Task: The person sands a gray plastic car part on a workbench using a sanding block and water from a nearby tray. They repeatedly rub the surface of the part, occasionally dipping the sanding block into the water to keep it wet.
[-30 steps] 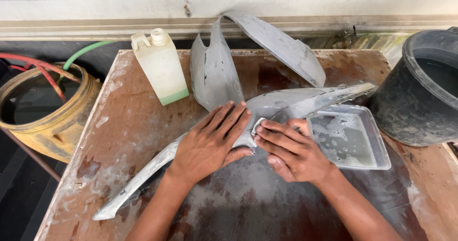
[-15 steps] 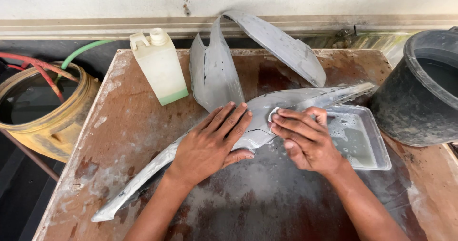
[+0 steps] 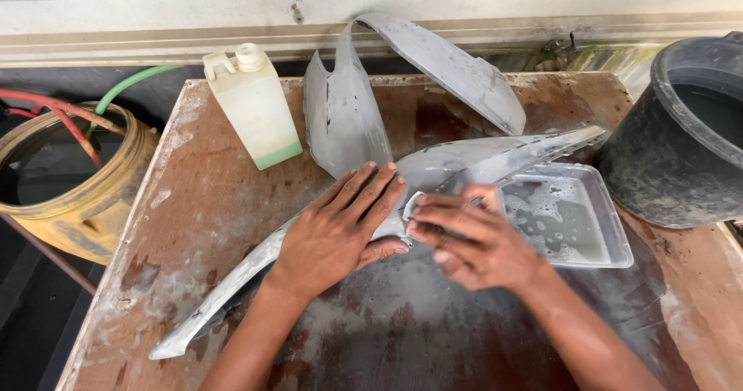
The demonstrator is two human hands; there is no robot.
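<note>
Stained brown bench (image 3: 232,228) carrying a long grey panel (image 3: 480,159), long axis running from near-left corner up to far right, end over a soapy tray (image 3: 619,244). Left hand (image 3: 340,232) pressed flat mid-panel, fingers spread. Right hand (image 3: 472,240) touching just beside, fingers curled on something small, unclear what.

Soft, even daylight, bright across the table (image 3: 232,205); faint shadows, no glare. The right hand (image 3: 476,240) is slightly motion-blurred; everything else stays sharp.
</note>
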